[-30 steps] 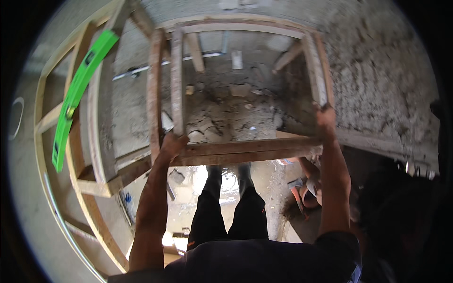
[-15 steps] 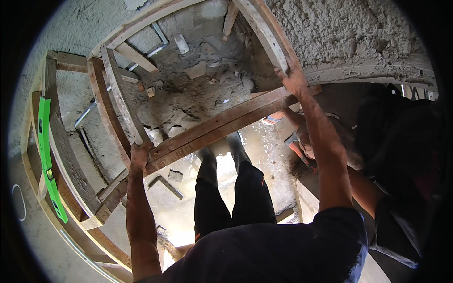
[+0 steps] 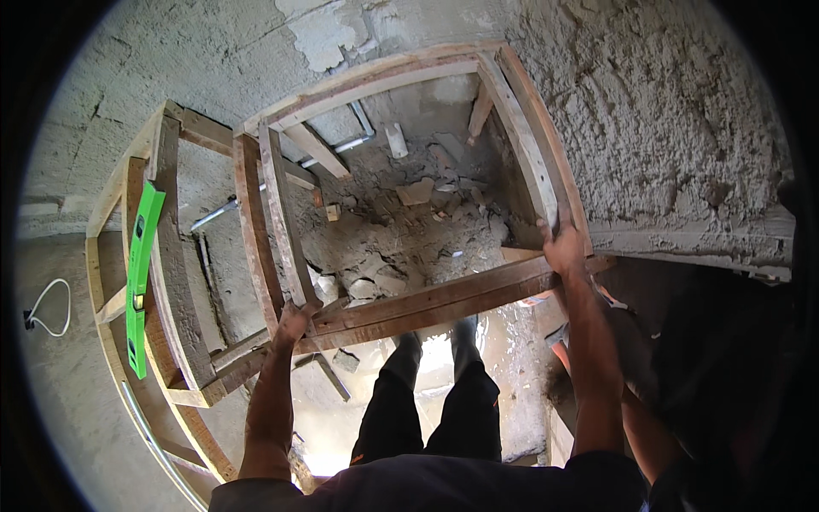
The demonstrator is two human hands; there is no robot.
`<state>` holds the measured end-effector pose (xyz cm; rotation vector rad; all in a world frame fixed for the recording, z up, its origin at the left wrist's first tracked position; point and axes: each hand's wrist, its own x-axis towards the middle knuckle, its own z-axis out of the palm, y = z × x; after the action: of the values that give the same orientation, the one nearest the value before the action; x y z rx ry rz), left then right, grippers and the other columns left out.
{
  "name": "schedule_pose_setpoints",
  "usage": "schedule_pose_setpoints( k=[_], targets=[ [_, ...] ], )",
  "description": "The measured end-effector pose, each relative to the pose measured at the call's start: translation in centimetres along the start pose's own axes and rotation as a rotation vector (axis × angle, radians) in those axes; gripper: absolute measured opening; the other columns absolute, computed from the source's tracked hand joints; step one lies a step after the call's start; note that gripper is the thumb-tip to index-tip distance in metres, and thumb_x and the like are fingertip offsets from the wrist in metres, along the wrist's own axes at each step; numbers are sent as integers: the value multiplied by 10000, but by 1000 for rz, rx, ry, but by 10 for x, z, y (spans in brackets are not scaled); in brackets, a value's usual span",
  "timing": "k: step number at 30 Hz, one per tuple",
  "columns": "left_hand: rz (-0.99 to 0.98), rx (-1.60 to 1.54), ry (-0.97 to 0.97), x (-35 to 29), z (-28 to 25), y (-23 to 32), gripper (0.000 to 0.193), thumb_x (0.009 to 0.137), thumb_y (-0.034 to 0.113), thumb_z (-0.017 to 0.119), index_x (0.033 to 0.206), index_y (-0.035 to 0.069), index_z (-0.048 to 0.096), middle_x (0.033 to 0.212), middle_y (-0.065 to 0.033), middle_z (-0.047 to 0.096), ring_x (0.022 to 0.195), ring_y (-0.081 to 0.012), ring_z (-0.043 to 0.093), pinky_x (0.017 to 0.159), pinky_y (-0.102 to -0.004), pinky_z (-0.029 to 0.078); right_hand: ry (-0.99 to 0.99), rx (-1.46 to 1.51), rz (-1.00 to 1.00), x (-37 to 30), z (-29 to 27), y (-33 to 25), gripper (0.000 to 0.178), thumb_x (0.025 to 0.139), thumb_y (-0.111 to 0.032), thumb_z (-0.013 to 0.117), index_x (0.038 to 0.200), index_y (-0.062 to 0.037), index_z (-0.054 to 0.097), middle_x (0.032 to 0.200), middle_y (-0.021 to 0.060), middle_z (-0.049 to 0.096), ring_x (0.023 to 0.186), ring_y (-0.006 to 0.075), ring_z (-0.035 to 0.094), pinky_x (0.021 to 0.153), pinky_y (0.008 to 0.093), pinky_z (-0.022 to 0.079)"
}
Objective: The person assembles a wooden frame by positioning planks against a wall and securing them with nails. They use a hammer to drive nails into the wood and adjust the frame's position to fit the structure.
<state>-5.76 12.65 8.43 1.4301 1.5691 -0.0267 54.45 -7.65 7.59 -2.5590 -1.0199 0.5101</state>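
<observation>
A wooden frame (image 3: 435, 297) of rough timber bars spreads out in front of me, against the wall. My left hand (image 3: 295, 322) is closed round its front rail, where a crossbar (image 3: 287, 222) meets it. My right hand (image 3: 565, 246) grips the front right corner, at the end of the right side bar (image 3: 522, 141); its fingertips are partly hidden behind the wood. On the frame's left part rests a long green spirit level (image 3: 138, 299), tilted along the bars.
Broken rubble (image 3: 388, 264) lies on the ground inside the frame, near a grey pipe (image 3: 345, 147). Rough plastered wall (image 3: 657, 111) rises behind and to the right. A co-worker's arm (image 3: 644, 435) shows at the lower right. A white cable loop (image 3: 60, 307) is at far left.
The view has shifted, so the frame and both hands sit lower and farther right, with more wall showing. Both hands keep their hold. Less of the co-worker's legs shows.
</observation>
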Motion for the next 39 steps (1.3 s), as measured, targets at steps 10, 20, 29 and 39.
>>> schedule_pose_setpoints(
  k=[10, 20, 29, 39],
  targets=[
    [280, -376, 314, 135, -27, 111, 667, 934, 266, 871, 1462, 17, 548, 1268, -76, 690, 1102, -205, 640, 976, -372, 539, 18, 607, -100, 8, 2, 13, 696, 947, -307, 830, 1506, -4, 546, 1276, 230, 715, 1158, 340, 692, 1039, 409, 515],
    [259, -344, 236, 158, -44, 119, 723, 830, -3, 752, 1507, 10, 497, 1298, -105, 682, 1133, -231, 636, 1004, -377, 526, -81, 284, -21, 7, -36, -22, 669, 929, -213, 812, 1448, 115, 548, 1310, 334, 680, 1217, 473, 664, 1053, 476, 500],
    [289, -282, 210, 164, -46, 108, 743, 835, -13, 740, 1528, -4, 474, 1382, -138, 660, 1235, -266, 616, 1103, -393, 480, -11, 173, -59, 7, -31, -42, 634, 938, -177, 789, 1455, 95, 542, 1314, 338, 664, 1239, 495, 633, 1071, 487, 476],
    [318, -197, 276, 156, -41, 119, 755, 831, 31, 754, 1540, 17, 495, 1378, -141, 682, 1260, -263, 621, 1100, -362, 484, -22, 210, -81, 5, -16, -19, 652, 974, -326, 800, 1416, 93, 569, 1222, 325, 708, 1126, 447, 697, 979, 486, 532]
  ],
)
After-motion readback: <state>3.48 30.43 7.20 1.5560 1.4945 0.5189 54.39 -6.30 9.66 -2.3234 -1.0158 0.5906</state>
